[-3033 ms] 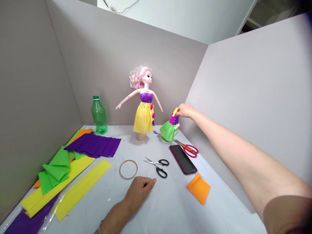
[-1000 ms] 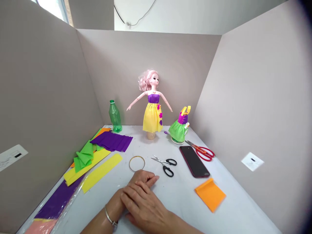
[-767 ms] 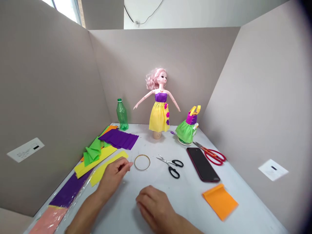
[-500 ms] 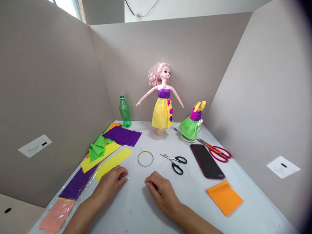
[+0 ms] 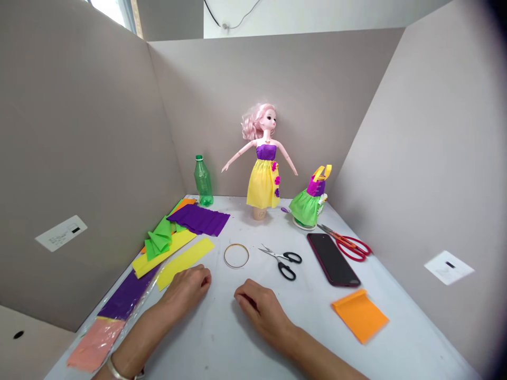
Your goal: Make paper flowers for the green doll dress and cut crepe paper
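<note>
My left hand rests on the table beside a yellow crepe strip, its fingers curled closed; whatever it may hold is hidden. Across a small gap, my right hand is closed in a pinch, thumb against bent fingers. I cannot make out anything between them. Beyond both hands lies a thin gold hoop. Black-handled scissors lie to its right with their blades slightly apart. A doll with pink hair, a purple top and a yellow skirt stands at the back.
A green bottle stands back left near purple crepe paper. At right are a small green dress, red-handled scissors, a phone and a folded orange sheet. Panels wall in the table on three sides.
My left hand has turned and curled its fingers in, hiding the small pale bit at its fingertips. My right hand stays almost in place. The view has shifted slightly.
</note>
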A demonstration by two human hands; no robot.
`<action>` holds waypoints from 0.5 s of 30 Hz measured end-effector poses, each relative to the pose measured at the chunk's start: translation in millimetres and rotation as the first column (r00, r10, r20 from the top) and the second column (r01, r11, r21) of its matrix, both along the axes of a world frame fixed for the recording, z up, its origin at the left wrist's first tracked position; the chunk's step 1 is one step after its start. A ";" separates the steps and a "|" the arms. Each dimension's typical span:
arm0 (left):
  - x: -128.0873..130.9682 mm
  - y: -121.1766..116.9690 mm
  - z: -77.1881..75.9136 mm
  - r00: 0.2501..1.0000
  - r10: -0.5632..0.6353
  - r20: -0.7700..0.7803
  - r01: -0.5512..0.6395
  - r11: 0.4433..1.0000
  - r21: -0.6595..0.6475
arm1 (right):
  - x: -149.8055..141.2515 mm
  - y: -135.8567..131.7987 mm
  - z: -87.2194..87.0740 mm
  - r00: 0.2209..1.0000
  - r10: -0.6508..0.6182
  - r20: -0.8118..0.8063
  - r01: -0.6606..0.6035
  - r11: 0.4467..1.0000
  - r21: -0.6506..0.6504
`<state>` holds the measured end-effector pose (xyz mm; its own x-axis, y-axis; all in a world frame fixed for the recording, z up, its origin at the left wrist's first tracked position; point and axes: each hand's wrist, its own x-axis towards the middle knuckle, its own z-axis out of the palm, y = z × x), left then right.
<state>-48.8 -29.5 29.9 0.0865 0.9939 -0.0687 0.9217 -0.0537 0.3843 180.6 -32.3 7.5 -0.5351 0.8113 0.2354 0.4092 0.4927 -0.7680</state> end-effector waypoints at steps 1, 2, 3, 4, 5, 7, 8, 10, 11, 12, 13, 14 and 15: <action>0.4 -1.0 0.6 0.998 0.011 0.058 -0.011 1.000 -0.012 | 0.1 0.3 -0.4 1.000 -0.005 -0.008 0.005 1.000 -0.010; 1.7 -2.8 0.9 0.988 0.029 0.154 -0.024 0.999 -0.031 | 0.1 0.7 -1.0 1.000 -0.012 -0.019 0.012 1.000 -0.026; 4.2 -5.3 0.8 0.959 0.050 0.280 -0.036 0.998 -0.055 | 0.0 1.2 -2.0 0.999 -0.022 -0.032 0.020 0.999 -0.045; 7.6 -8.1 0.4 0.906 0.075 0.417 -0.044 0.996 -0.083 | -0.4 1.7 -3.2 0.998 -0.034 -0.048 0.031 0.997 -0.064; 12.1 -10.9 -0.4 0.832 0.101 0.545 -0.047 0.993 -0.111 | -0.9 2.0 -4.6 0.996 -0.050 -0.068 0.044 0.996 -0.081; 23.0 -14.4 -2.1 0.686 0.140 0.714 -0.036 0.987 -0.158 | -2.1 1.9 -7.1 0.991 -0.071 -0.117 0.061 0.994 -0.087; 29.0 -14.5 -2.5 0.619 0.151 0.771 -0.022 0.984 -0.176 | -2.6 1.5 -7.7 0.988 -0.071 -0.139 0.062 0.996 -0.072; 40.7 -10.1 -1.8 0.493 0.153 0.857 0.025 0.982 -0.190 | -2.7 1.2 -7.3 0.984 -0.065 -0.165 0.064 0.998 -0.008; 46.2 -5.6 -0.6 0.440 0.139 0.887 0.053 0.982 -0.180 | -2.0 1.8 -6.3 0.983 -0.068 -0.169 0.075 0.997 0.031; 51.6 0.1 0.8 0.399 0.116 0.909 0.078 0.984 -0.160 | -0.8 3.2 -4.9 0.982 -0.081 -0.173 0.094 0.993 0.069; 56.8 6.9 2.1 0.370 0.089 0.925 0.100 0.986 -0.135 | 1.1 5.5 -3.3 0.978 -0.106 -0.179 0.126 0.987 0.104; 62.0 14.2 2.9 0.351 0.060 0.934 0.120 0.987 -0.109 | 3.5 8.7 -1.8 0.973 -0.139 -0.185 0.166 0.976 0.138; 67.2 21.7 2.8 0.335 0.036 0.942 0.138 0.987 -0.087 | 6.5 12.5 -0.5 0.966 -0.175 -0.190 0.208 0.963 0.171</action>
<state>18.4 -7.7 32.7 0.2301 0.9728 -0.0270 -0.0571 0.0412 0.9975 187.1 -19.8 6.9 -0.3122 0.8267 0.4680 0.3801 0.5602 -0.7360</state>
